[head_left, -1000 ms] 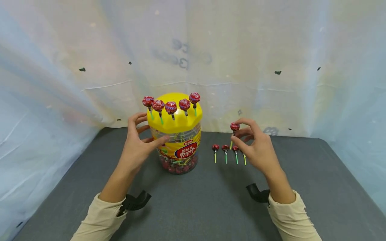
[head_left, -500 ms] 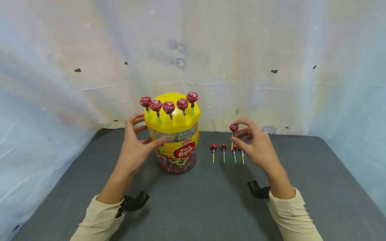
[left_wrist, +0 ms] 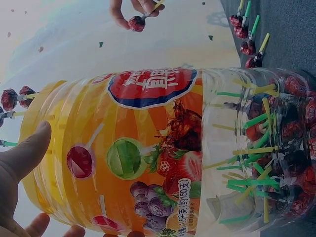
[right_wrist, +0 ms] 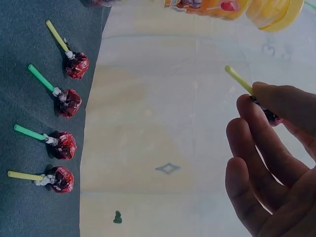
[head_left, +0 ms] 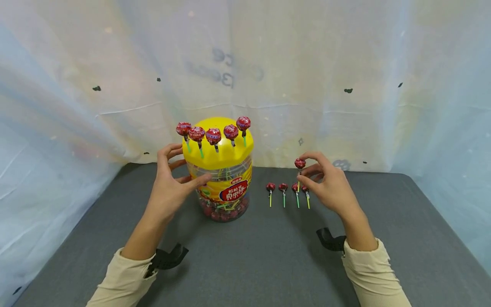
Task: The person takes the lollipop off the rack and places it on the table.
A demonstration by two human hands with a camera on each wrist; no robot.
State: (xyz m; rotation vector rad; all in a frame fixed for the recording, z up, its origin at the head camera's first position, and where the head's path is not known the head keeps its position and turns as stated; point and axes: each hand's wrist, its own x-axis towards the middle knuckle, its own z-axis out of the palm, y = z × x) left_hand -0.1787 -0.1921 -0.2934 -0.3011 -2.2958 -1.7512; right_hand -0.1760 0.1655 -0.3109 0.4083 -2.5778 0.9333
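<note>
My left hand [head_left: 170, 187] grips the side of a large clear plastic jar [head_left: 234, 194], its thumb in front and its fingers reaching round the far left. The yellow lid [head_left: 220, 161] is on, with several red-wrapped lollipops [head_left: 213, 136] standing upright by their sticks along its front. Through the clear wall, more lollipops [left_wrist: 252, 158] show at the bottom. To the right, my right hand [head_left: 331, 187] pinches one lollipop [head_left: 300, 163] between thumb and fingers, its head up and yellow stick [right_wrist: 238, 79] pointing down, above the table.
Several lollipops [head_left: 283, 187] lie in a row on the dark grey table [head_left: 245, 264], right of the jar, heads toward the back. A pale hanging sheet [head_left: 268, 55] closes off the back and both sides.
My right hand has shifted slightly right with the lollipop, and its stick now hangs more upright. The left hand keeps its hold on the jar; the head view has shifted slightly.
</note>
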